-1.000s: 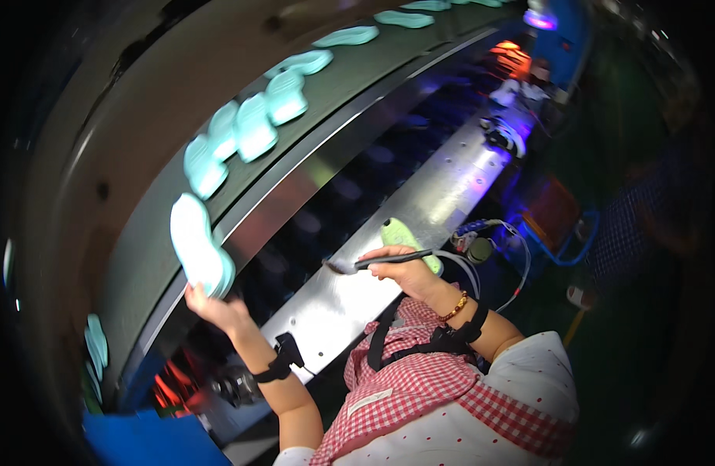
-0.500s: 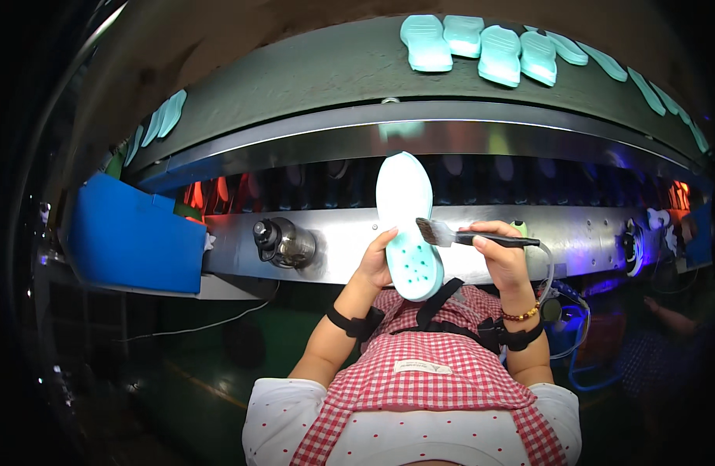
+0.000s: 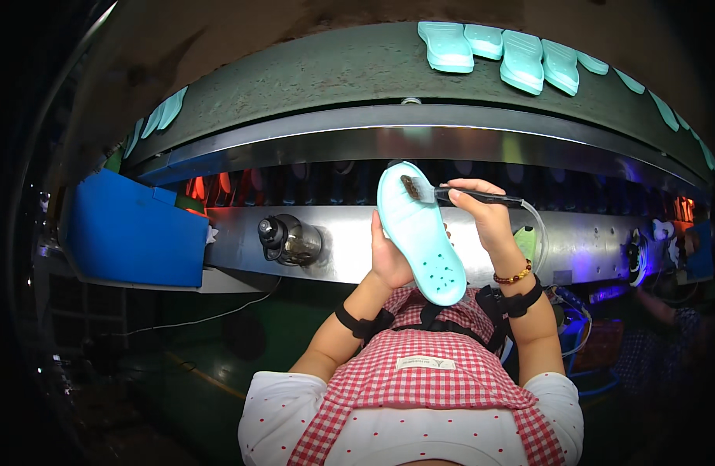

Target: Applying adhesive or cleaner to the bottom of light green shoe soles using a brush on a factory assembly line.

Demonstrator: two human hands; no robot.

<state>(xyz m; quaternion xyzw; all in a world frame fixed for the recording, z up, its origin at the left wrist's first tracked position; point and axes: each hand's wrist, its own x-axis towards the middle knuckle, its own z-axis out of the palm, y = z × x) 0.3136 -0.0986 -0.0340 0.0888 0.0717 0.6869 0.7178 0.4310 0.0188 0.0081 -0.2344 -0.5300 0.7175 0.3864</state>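
A pale turquoise shoe sole (image 3: 422, 245), with small dark holes in its nearer end, is held up in front of me. My left hand (image 3: 390, 252) grips its left edge from beneath, some fingers hidden behind it. In my right hand (image 3: 486, 210) is a brush (image 3: 482, 196) with a black handle and a clear tube running from its end. Its dark bristles rest on the far end of the sole, inside the rim.
A grey conveyor belt (image 3: 319, 85) across the far side carries several turquoise soles (image 3: 522, 62). A metal ledge (image 3: 346, 241) holds a dark bottle (image 3: 291, 241). At the left stands a blue bin (image 3: 136, 233); someone's arm (image 3: 654, 307) shows at far right.
The brush has moved from the sole's middle edge to its far end. The sole has tilted, its near end shifting right, and its upper face now shows more fully.
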